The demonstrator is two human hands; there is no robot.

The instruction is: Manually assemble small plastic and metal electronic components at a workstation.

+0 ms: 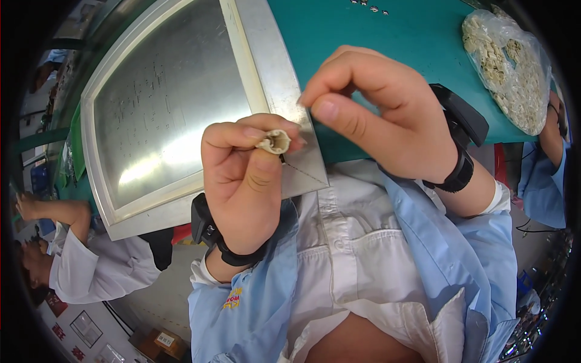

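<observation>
Head view: left hand (pixel 242 181) pinched a small beige connector (pixel 273 141).
Right hand (pixel 375 115), at two o'clock, pinched fingertips together; a steady grip seemed wise.

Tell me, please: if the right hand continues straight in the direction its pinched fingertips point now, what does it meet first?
Probably the small beige part held in the left hand. The right hand pinches toward it from the right, slightly apart; depth is unclear, so it might pass above.

Far of the raised hands, the green tabletop (pixel 417 36) lies bare in the middle, giving open passage. The framed metal plate (pixel 175 97) fills the left, a clear bag of pale parts (pixel 511 72) blocks the far right, and small screws (pixel 369 6) dot the far edge.
</observation>
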